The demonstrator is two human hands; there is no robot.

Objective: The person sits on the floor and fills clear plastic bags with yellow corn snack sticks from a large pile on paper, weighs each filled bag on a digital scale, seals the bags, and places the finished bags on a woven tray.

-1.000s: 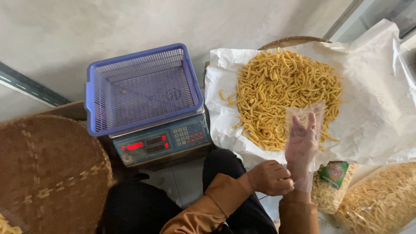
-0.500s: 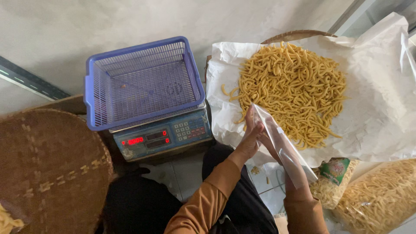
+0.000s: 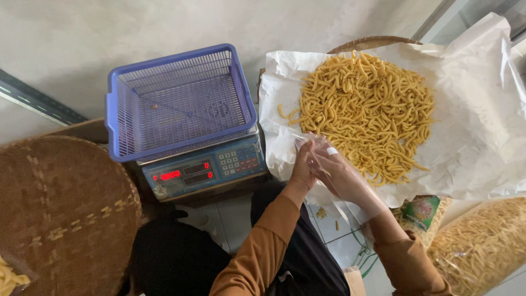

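My left hand (image 3: 302, 171) pinches the mouth of a clear plastic bag (image 3: 350, 200) at the near edge of the white paper (image 3: 482, 137). My right hand (image 3: 335, 167) is pushed inside that bag with its fingers stretched out, and the film covers it down to the forearm. Both hands sit just left of and below a heap of yellow stick snacks (image 3: 367, 109) spread on the paper. The fingertips are close to the heap's near edge, not touching it.
A blue plastic basket (image 3: 178, 101) rests on a digital scale (image 3: 203, 170) with a red display, left of the paper. A brown woven lid (image 3: 60, 214) lies at the lower left. Filled snack bags (image 3: 482, 246) lie at the lower right, one with a green label (image 3: 422, 211).
The bag went from spread over my raised right hand to a folded strip, and now covers the right hand again. My left hand rose from my lap to the bag's mouth.
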